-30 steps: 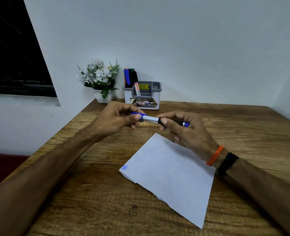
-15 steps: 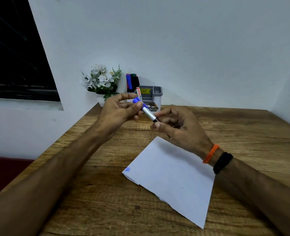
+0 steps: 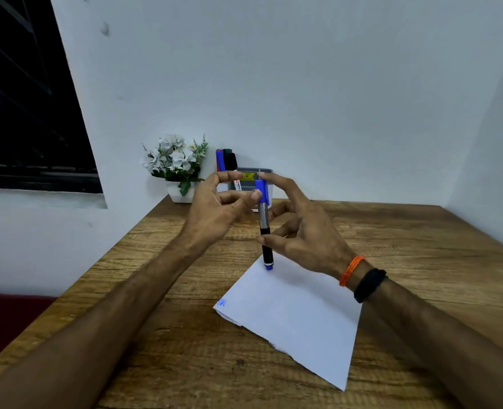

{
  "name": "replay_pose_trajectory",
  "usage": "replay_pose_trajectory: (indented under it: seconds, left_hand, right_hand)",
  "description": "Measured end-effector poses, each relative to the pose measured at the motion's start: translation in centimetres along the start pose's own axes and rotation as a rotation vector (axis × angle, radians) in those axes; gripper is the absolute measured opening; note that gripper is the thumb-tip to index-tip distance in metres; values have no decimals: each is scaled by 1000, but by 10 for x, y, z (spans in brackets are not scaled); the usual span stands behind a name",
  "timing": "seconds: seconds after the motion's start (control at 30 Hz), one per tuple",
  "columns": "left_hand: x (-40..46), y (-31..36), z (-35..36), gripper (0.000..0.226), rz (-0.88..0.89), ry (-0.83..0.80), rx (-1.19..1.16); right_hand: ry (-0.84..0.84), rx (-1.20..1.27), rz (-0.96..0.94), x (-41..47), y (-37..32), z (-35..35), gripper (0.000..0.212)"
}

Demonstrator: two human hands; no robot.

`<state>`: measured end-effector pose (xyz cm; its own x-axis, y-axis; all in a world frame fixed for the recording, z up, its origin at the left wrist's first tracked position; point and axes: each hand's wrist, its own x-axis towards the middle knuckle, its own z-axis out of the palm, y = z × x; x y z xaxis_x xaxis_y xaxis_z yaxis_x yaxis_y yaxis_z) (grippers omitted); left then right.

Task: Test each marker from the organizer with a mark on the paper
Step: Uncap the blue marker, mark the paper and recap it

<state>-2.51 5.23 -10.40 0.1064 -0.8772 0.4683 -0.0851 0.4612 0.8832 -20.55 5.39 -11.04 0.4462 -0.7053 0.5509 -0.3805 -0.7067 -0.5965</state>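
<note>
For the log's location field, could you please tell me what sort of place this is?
Probably a home or office desk corner: a wooden table against plain white walls, an organizer of markers, a flower pot, and a dark window on the left.

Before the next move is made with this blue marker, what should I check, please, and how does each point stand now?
1. Cap off for marking: not ok. The blue cap sits on the upper end of the blue marker.
2. Right hand grip: ok, thumb and fingers pinch the barrel.
3. Left hand hold on the cap: cannot tell, one fingertip touches it.
4. Room on the paper: ok, only a small blue mark near its left corner.
5. Organizer free to reach: ok, it stands behind the hands, with other markers upright in it.
</note>
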Motion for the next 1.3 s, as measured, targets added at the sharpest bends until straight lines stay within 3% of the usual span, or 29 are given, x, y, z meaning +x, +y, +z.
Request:
replay_pose_trajectory:
  seconds: [0.07, 0.2, 0.33, 0.5, 0.7, 0.97, 1.07, 1.17, 1.23, 1.3]
  left_hand:
    - [2, -8, -7, 55, -6, -1, 128]
    - [5, -41, -25, 61, -51, -97, 919]
    - [16, -67, -36, 82, -122, -241, 1214]
    - [22, -78, -33, 78, -213, -375, 1285]
    - [22, -80, -34, 80, -219, -387, 1300]
    - [22, -80, -34, 80, -220, -395, 1316]
    - [22, -79, -34, 79, -220, -396, 1318]
    - [22, -78, -33, 78, -219, -399, 1320]
    - [22, -77, -33, 79, -223, -397, 1319]
    - [21, -78, -33, 78, -221, -395, 1320]
  right_hand:
    - [51, -5, 11, 4, 2, -4, 92]
    - [103, -53, 50, 35, 12, -12, 93]
    - [201, -102, 59, 77, 29, -8, 93]
    - [309, -125, 76, 122, 45, 4, 92]
    - [360, -211, 84, 159, 60, 15, 91]
    - [205, -351, 178, 166, 84, 29, 64]
    - [181, -347, 199, 167, 82, 28, 64]
    - [280, -403, 125, 167, 74, 26, 66]
    - [390, -391, 49, 166, 65, 31, 54]
    - [385, -336, 16, 165, 59, 40, 38]
